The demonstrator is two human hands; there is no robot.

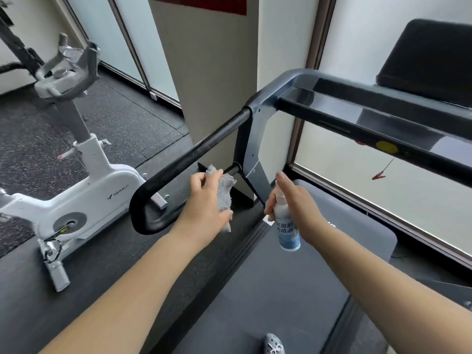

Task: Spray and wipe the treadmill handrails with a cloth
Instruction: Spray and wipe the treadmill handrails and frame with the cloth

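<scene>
The treadmill's left handrail (194, 152) is a black padded loop that runs from the grey upright (251, 154) down to a bend at the lower left. My left hand (204, 203) holds a grey cloth (224, 192) against the lower bar of this loop, close to the upright. My right hand (296, 208) grips a small white and blue spray bottle (287, 228), held upright, with the index finger on top of the nozzle, just right of the upright.
A white exercise bike (84, 190) stands to the left on the speckled rubber floor. The treadmill console bar (370, 116) crosses the upper right, with a red safety clip (379, 176) hanging below. The belt (268, 290) lies below, and a grey shoe (274, 344) rests on it.
</scene>
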